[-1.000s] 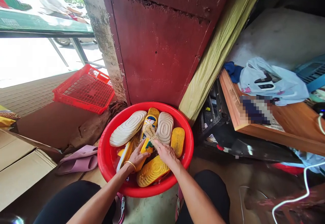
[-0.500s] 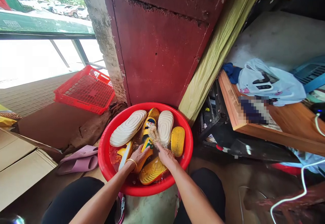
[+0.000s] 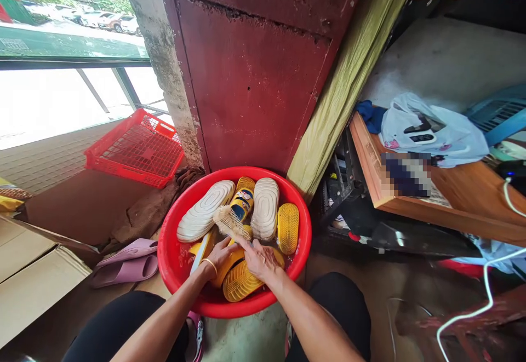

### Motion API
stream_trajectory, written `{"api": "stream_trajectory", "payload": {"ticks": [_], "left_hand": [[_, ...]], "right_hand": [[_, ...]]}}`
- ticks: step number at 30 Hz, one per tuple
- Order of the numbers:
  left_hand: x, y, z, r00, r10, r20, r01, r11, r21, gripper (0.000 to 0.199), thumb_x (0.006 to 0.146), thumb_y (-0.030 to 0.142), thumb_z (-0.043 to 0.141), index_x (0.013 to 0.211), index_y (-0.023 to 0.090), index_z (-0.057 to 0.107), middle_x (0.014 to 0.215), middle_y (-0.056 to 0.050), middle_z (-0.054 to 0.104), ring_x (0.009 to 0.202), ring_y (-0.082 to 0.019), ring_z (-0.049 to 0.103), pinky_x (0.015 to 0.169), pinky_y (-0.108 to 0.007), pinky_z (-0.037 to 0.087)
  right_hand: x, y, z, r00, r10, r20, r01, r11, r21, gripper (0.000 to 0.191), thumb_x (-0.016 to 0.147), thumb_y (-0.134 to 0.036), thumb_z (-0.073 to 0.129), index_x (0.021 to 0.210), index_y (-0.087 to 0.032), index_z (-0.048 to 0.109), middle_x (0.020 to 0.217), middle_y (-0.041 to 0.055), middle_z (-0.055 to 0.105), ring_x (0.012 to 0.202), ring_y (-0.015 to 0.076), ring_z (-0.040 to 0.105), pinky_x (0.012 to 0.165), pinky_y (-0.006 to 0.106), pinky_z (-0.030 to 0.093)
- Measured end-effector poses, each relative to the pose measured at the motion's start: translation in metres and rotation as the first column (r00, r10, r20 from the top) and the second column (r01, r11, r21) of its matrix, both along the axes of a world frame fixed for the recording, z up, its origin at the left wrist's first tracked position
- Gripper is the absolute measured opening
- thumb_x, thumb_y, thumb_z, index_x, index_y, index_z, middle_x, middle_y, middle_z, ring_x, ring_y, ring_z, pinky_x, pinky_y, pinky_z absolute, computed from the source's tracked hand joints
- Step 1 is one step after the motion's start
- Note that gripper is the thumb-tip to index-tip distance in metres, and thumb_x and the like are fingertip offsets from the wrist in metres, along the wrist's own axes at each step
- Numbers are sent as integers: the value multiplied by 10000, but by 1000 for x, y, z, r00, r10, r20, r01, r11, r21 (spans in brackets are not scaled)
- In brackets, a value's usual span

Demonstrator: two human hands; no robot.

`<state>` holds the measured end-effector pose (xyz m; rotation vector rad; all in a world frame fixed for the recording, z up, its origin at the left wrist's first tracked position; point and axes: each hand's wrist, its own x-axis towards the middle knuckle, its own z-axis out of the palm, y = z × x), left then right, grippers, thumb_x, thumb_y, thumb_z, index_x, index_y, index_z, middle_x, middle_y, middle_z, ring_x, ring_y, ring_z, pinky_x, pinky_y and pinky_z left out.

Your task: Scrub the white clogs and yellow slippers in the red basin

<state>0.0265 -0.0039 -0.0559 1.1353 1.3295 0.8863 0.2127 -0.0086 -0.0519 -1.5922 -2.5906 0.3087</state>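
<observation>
In the red basin (image 3: 165,263) several slippers lie in water. My left hand (image 3: 219,256) grips a yellow slipper (image 3: 226,272) low in the basin, with its thumb along the upper side. A scrubbing brush (image 3: 230,222) with pale bristles is in my right hand (image 3: 259,259), its fingers closed round the handle. The brush head lies over the yellow slipper with a dark blue cartoon strap (image 3: 242,202). Beneath my right hand a yellow sole (image 3: 242,284) faces up. White-soled slippers (image 3: 206,208) rest upside down at the far side, beside a smaller yellow sole (image 3: 288,228).
Pink slippers (image 3: 125,263) stand on the floor left of the basin, near cardboard (image 3: 36,280). A red crate (image 3: 135,148) sits further back. Behind is a dark red door (image 3: 255,88). At right, a wooden table (image 3: 464,187) holds a white plastic bag (image 3: 433,129).
The brush has swung left and turned, so its bristle head now lies across the slipper's strap. My right hand has shifted slightly left with it. My left hand keeps its grip.
</observation>
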Motion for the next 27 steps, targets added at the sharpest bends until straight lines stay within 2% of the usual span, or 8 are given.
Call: {"api": "stream_trajectory", "payload": {"ticks": [5, 9, 11, 13, 16, 18, 23, 27], "left_hand": [[-2, -7, 3, 999, -14, 49, 17, 998, -67, 652, 665, 423, 739, 1279, 206, 700, 1113, -95, 789, 1109, -354, 696, 939, -414, 563], [-4, -8, 0, 999, 34, 8, -33, 999, -26, 654, 658, 438, 736, 1254, 169, 708, 1183, -121, 767, 1172, -366, 665, 1008, -443, 535], [-5, -9, 3, 999, 48, -18, -48, 999, -21, 648, 641, 436, 753, 1229, 166, 722, 1185, -125, 767, 1208, -380, 642, 1043, -455, 512], [-7, -11, 11, 998, 57, 20, -56, 996, -72, 670, 642, 420, 770, 1266, 184, 705, 1161, -109, 778, 1199, -378, 652, 1038, -448, 515], [-10, -15, 25, 986, 54, 161, -24, 983, -184, 771, 648, 382, 803, 1379, 218, 623, 1112, -81, 795, 1079, -351, 717, 943, -429, 566], [-13, -16, 33, 960, 59, 274, 3, 976, -219, 818, 654, 376, 814, 1419, 214, 575, 1105, -84, 796, 1011, -335, 743, 883, -424, 591], [-11, -9, 45, 888, 183, 421, -39, 944, -327, 732, 785, 602, 654, 1344, 131, 608, 1029, -121, 803, 985, -343, 754, 834, -438, 620], [-4, -4, 45, 847, 225, 482, -15, 916, -401, 820, 784, 748, 567, 1312, 123, 625, 996, -146, 801, 969, -355, 758, 814, -457, 633]], "right_hand": [[11, 12, 12, 988, -151, -24, 151, 989, 1, 597, 1001, -199, 415, 1588, -297, 361, 1058, 90, 743, 894, 208, 720, 773, 272, 551], [2, 3, 18, 998, 4, -62, -3, 1000, 28, 618, 998, -245, 444, 1592, -369, 329, 1085, 73, 732, 878, 218, 718, 738, 281, 554], [1, 0, 20, 996, 67, -65, -64, 997, 35, 620, 996, -240, 437, 1588, -391, 332, 1098, 78, 726, 845, 219, 717, 712, 284, 551], [9, 5, 19, 997, -9, -75, 10, 1000, 10, 608, 992, -220, 431, 1579, -366, 369, 1106, 90, 730, 856, 222, 716, 730, 293, 551], [28, 18, 16, 970, -206, -129, 203, 978, -37, 599, 974, -183, 434, 1565, -278, 423, 1105, 112, 745, 914, 235, 715, 798, 323, 555], [35, 24, 11, 948, -249, -197, 243, 969, -52, 600, 966, -172, 441, 1560, -248, 431, 1145, 107, 747, 972, 232, 713, 848, 327, 555], [27, 27, 8, 871, -273, -408, 288, 957, -27, 607, 975, -203, 452, 1577, -200, 376, 1330, 93, 692, 1141, 220, 679, 972, 317, 535], [20, 20, 22, 839, -218, -499, 277, 960, 45, 583, 1005, -230, 412, 1580, -157, 351, 1359, 119, 670, 1183, 221, 657, 1002, 315, 524]]}}
